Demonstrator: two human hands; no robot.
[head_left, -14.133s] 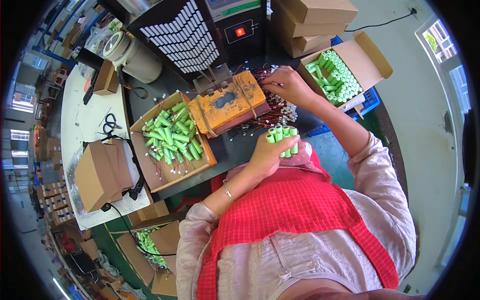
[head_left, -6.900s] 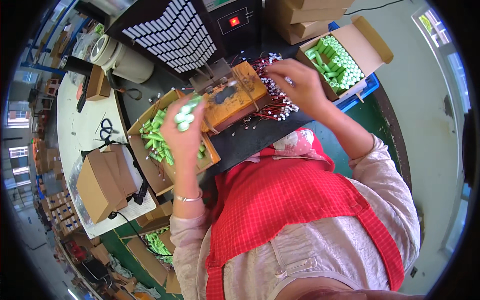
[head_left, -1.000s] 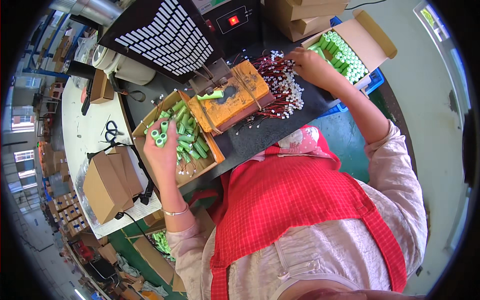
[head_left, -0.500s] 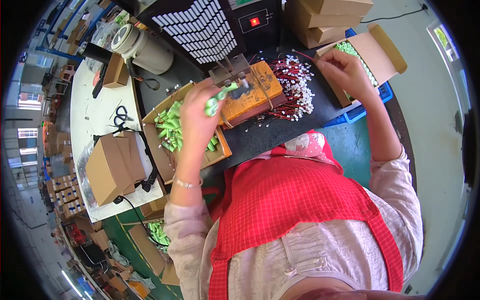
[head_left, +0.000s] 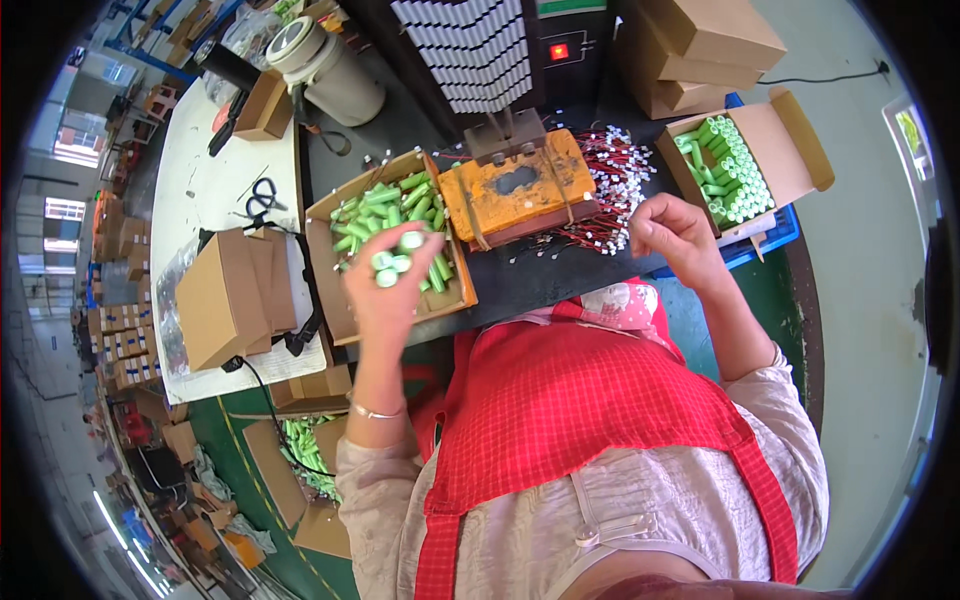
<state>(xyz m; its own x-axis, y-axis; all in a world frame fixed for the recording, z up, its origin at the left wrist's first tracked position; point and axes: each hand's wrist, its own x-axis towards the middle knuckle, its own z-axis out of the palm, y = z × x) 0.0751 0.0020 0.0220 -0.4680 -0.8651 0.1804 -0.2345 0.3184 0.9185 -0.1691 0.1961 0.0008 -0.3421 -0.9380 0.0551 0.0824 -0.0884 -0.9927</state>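
My left hand (head_left: pixel 380 300) is closed around several green cylindrical battery cells (head_left: pixel 393 264), their pale round ends showing. It hovers over the near side of an open cardboard box (head_left: pixel 335 270) full of loose green cells (head_left: pixel 380 205). My right hand (head_left: pixel 680 240) has thumb and fingers pinched together at the right edge of a heap of red and black wire leads with white connectors (head_left: pixel 610 185). What it pinches, if anything, I cannot make out. Between the hands, an orange block (head_left: pixel 555 180) with bands around it sits beneath the metal head (head_left: pixel 505 137) of a black machine.
At the right, an open carton (head_left: pixel 690 180) holds upright green cells beside a blue crate (head_left: pixel 787 230). Brown boxes (head_left: pixel 710 40) are stacked behind it. On the left stand a pale jug (head_left: pixel 335 80), scissors (head_left: pixel 264 200) and a cardboard box (head_left: pixel 225 300).
My left hand has drawn back from the machine head to the box of loose cells, still holding cells. My right hand has moved from the right carton down toward the wire heap.
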